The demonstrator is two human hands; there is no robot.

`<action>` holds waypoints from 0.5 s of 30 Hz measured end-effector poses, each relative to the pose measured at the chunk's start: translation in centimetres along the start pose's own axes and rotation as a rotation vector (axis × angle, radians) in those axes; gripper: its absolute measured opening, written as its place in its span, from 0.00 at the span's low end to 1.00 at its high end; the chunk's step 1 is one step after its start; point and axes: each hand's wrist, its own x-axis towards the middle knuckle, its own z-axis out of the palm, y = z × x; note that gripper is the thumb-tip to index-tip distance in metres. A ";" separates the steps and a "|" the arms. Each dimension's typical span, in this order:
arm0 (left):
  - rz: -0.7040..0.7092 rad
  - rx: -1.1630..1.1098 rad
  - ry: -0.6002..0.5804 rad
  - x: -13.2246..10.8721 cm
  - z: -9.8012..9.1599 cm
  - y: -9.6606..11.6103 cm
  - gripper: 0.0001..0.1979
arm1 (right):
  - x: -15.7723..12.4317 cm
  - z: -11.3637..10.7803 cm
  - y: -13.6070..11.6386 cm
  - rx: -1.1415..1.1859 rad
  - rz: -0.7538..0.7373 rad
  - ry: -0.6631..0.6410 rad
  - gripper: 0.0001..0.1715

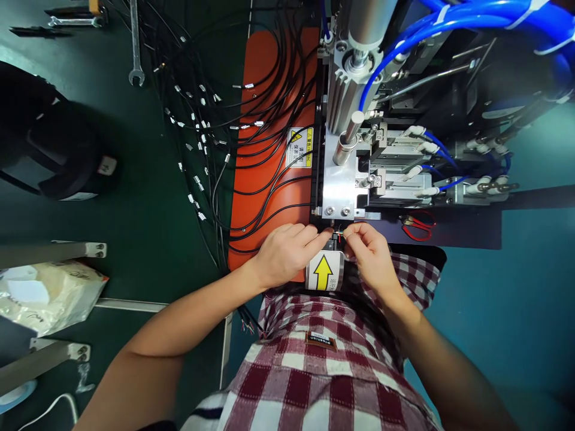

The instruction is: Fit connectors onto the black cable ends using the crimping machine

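On the green table (130,227), a wrench (135,48) is lying lengthwise, its far end running out of view. A second wrench (75,22) is lying crosswise to its left, near a black tool (42,32). Below, a wrapped package (67,299) is sitting between two metal bars (54,254). Red-handled cutters (408,221) are resting on the dark mat (471,230), right.

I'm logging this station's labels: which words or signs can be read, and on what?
Yellow arrow, "运行", rest unclear: plate.
Warning triangle, "警告", rest too small: label on orange tray.
Apparently "Fashion": apron tag.
Too blurred: bag, black thing's tag, machine marks.
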 end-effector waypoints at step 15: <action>0.001 -0.032 0.020 0.1 0.0 0.0 0.15 | -0.1 0.3 -0.2 -0.135 -0.039 0.076 0.09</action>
